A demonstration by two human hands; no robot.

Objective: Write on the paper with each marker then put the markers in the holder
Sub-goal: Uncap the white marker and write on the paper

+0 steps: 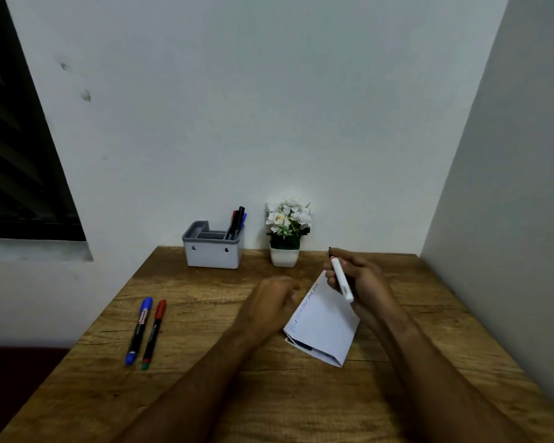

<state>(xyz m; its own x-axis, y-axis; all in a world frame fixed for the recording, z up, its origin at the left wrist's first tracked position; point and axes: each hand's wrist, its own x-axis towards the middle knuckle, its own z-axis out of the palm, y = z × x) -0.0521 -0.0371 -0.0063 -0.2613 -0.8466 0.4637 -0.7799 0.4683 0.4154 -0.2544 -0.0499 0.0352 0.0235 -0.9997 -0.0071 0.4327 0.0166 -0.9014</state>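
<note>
So the right hand (362, 282) has its fingers wrapped around a white marker (342, 279), tip end pointing up toward 11 o'clock, held just above the top corner of the paper (322, 321). The left hand (271, 302) sits at the paper's 9 o'clock edge, fingers loosely curled; it's blurry, so I can't tell if it's holding anything.

Handling guess: markers are light, stiff, smooth plastic, so a mid-barrel pinch should do. The folded paper looks thin and could slide on the wooden desk (205, 394), so pin it down while writing.

Count: one marker in hand, two more lying side by side on the desk at 9 o'clock from the paper, a blue one (139, 330) and a red-capped one (154, 334). One holder (212, 251) sits at 11 o'clock, already with a few pens in its right slot. One flower pot (285, 238) is beside it.
</note>
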